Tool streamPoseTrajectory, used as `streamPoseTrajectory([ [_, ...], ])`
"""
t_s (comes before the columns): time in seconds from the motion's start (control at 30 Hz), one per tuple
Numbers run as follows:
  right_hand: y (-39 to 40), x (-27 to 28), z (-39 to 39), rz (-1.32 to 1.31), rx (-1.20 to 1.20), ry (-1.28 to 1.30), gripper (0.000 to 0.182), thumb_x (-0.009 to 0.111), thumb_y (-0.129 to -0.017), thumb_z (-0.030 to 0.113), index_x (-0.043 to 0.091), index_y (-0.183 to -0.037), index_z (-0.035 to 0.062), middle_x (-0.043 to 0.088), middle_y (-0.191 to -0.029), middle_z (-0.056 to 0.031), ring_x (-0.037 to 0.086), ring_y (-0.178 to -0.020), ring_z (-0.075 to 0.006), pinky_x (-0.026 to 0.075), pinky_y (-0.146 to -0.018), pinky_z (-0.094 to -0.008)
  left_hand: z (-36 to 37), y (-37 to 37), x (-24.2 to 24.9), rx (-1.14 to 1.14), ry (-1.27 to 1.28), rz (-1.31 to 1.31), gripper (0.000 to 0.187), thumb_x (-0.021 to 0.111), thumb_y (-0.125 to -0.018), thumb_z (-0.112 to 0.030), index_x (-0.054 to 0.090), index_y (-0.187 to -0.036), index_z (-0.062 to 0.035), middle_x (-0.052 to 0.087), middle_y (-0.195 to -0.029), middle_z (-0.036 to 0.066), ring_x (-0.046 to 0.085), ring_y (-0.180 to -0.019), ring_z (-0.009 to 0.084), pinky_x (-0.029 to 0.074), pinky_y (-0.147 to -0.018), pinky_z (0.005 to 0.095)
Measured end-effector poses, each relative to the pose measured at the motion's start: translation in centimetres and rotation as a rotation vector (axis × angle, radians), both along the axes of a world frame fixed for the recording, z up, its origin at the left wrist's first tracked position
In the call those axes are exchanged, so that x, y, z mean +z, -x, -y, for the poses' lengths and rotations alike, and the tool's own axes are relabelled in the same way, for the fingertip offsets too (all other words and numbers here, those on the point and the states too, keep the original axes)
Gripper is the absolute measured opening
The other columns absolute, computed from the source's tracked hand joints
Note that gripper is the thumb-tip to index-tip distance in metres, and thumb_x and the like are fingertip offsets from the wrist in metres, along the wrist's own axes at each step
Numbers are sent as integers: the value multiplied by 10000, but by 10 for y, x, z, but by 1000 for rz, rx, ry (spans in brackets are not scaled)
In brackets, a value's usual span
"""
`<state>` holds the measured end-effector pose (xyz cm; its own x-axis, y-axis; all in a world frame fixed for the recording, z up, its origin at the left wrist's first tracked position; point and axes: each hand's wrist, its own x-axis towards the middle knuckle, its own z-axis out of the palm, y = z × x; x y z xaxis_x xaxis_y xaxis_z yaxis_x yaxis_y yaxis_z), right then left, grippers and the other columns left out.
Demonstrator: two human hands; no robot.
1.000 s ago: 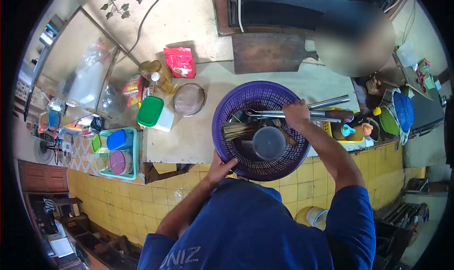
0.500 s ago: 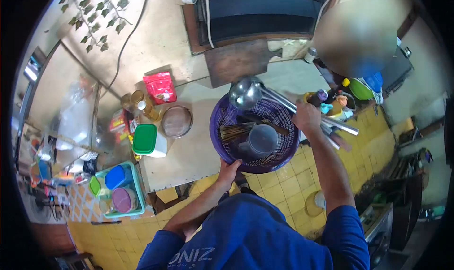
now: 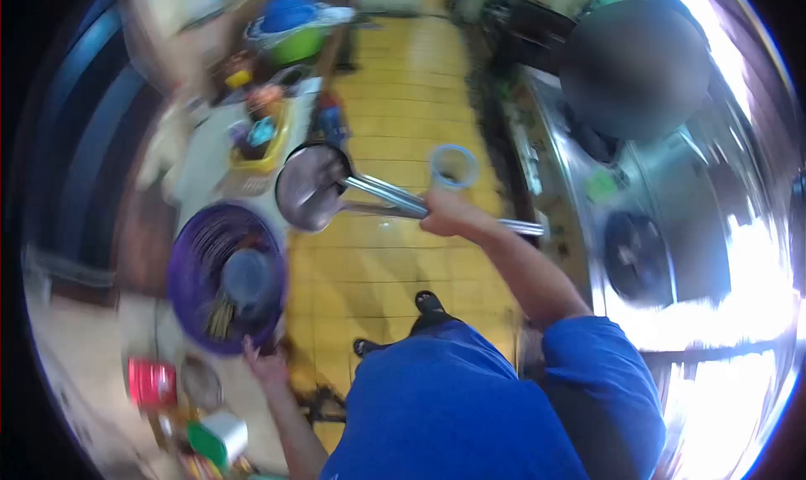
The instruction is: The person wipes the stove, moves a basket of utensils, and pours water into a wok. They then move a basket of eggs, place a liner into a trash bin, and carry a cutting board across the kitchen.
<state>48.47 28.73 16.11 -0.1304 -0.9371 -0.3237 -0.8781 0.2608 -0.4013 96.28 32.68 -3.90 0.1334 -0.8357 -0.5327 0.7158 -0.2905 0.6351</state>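
Observation:
My right hand (image 3: 453, 215) is closed round the long metal handles of large ladles (image 3: 312, 196), held over the floor with their round bowls pointing left. At least two handles show, and the bowls overlap. On the counter at left stands a purple plastic basket (image 3: 180, 270), holding a translucent mug (image 3: 247, 277) and some thin light-brown sticks (image 3: 221, 319). My left hand (image 3: 265, 364) is at the basket's near rim with its fingers apart. Blur hides whether it still touches the rim.
A yellow caddy (image 3: 273, 154) of bottles sits farther along the counter. Nearer are a red packet (image 3: 152, 382) and a green-lidded container (image 3: 220, 438). A bucket (image 3: 453, 167) stands on the yellow tiled floor (image 3: 386, 287). The metal stove counter (image 3: 697, 253) runs along the right.
My view and body have turned right, toward the aisle and stove. The ladles have moved away from above the basket. My left hand's grip on the rim has loosened.

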Motion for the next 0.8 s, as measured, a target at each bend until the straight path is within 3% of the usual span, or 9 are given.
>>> streamPoseTrajectory([
  [0.03, 24, -16, -32, 10, -72, -33, 278, 587, -667, 133, 644, -909, 9, 647, -871, -242, 629, -851, -387, 499, -722, -450, -7, -1, 11, -9, 5, -175, 526, 539, -860, -431, 438, -1310, -178, 443, -1303, 93, 418, -1210, 255, 357, -1005, 452],
  [0.1, 75, -55, -103, 17, -220, 15, 294, 582, -667, 145, 648, -923, 14, 649, -874, -242, 632, -832, -391, 494, -736, -457, -18, 1, 21, 131, -214, -140, 588, 564, -855, -447, 373, -1365, -227, 347, -1371, 131, 432, -1199, 272, 363, -994, 471],
  [0.2, 131, -75, -206, 16, -552, -32, 310, 575, -673, 145, 655, -950, 31, 649, -915, -235, 630, -879, -381, 487, -774, -452, -47, 18, 11, -37, -53, 166, 657, 555, -864, -484, 278, -1421, -271, 290, -1386, 146, 456, -1173, 295, 361, -994, 466],
  [0.27, 164, -72, -268, -16, -799, -18, 337, 576, -687, 150, 646, -999, 42, 646, -960, -229, 620, -938, -369, 481, -815, -441, -46, 37, -15, -185, -242, 280, 701, 516, -885, -506, 141, -1454, -342, 312, -1377, 155, 462, -1168, 324, 383, -976, 460],
  [0.37, 219, -50, -350, -54, -1114, -54, 374, 574, -716, 155, 605, -1075, 56, 644, -991, -219, 607, -980, -363, 464, -865, -443, -48, 107, -46, -324, -323, 522, 624, 470, -903, -513, 145, -1421, -388, 306, -1399, 155, 487, -1144, 317, 417, -931, 483],
  [0.43, 258, -56, -408, -241, -1310, -44, 370, 569, -725, 147, 578, -1084, 56, 639, -985, -227, 608, -967, -372, 464, -852, -462, -23, 120, -127, -472, -401, 453, 589, 472, -906, -498, 172, -1398, -380, 292, -1418, 149, 490, -1142, 327, 428, -902, 502],
  [0.5, 287, -68, -466, -334, -1451, 13, 351, 563, -729, 136, 556, -1069, 49, 631, -978, -239, 607, -958, -383, 465, -838, -472, -14, 161, -152, -670, -511, 446, 563, 477, -909, -467, 190, -1381, -359, 293, -1412, 136, 497, -1119, 328, 440, -853, 507],
  [0.63, 312, -98, -570, -613, -1637, 98, 207, 558, -756, 105, 532, -957, 61, 627, -883, -193, 603, -875, -394, 466, -748, -501, -29, 298, -138, -1039, -330, 736, 604, 489, -913, -404, 153, -1407, -312, 353, -1313, 110, 515, -1032, 290, 447, -770, 444],
  [0.8, 316, -134, -654, -1001, -1705, -105, 150, 612, -775, 132, 502, -874, 106, 596, -785, -96, 617, -776, -325, 459, -657, -476, -40, 450, -95, -1311, -46, 831, 659, 505, -918, -324, 107, -1439, -252, 428, -1190, 77, 537, -924, 242, 455, -667, 365],
])
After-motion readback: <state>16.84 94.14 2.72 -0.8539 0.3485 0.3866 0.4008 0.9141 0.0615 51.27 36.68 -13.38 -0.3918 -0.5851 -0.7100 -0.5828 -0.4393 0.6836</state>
